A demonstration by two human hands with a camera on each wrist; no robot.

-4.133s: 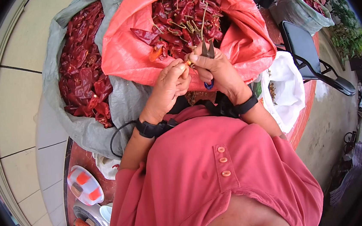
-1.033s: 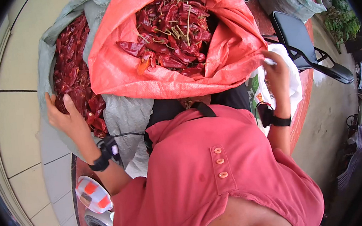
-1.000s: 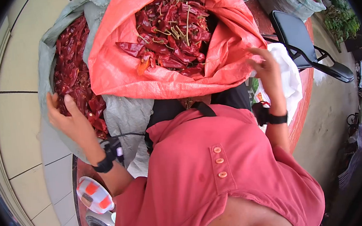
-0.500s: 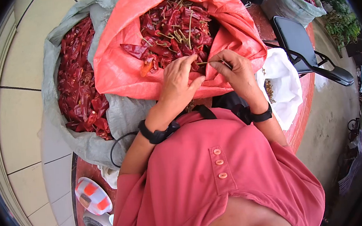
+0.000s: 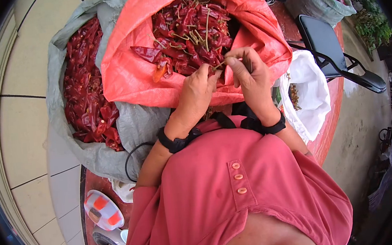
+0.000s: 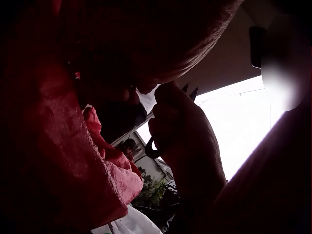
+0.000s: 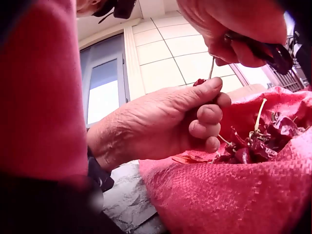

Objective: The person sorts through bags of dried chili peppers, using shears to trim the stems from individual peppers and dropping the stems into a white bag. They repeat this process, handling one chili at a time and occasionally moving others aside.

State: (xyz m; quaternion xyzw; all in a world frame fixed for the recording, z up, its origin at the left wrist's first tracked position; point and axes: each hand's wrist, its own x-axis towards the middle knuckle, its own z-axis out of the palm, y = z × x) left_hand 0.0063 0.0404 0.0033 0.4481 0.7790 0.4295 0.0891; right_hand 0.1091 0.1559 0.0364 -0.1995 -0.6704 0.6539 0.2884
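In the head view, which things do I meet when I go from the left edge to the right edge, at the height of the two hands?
Tiled floor → grey sack of dried chillies → orange sack → left hand → right hand → white bag → black chair.

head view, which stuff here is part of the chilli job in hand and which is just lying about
In use:
- left hand, pinching a dried chilli by its stem
- right hand, gripping scissors
- orange sack of stemmed chillies
- grey sack of red chillies
- white bag by the right arm

Lying about:
- black chair
- orange-and-white dish
- far sack
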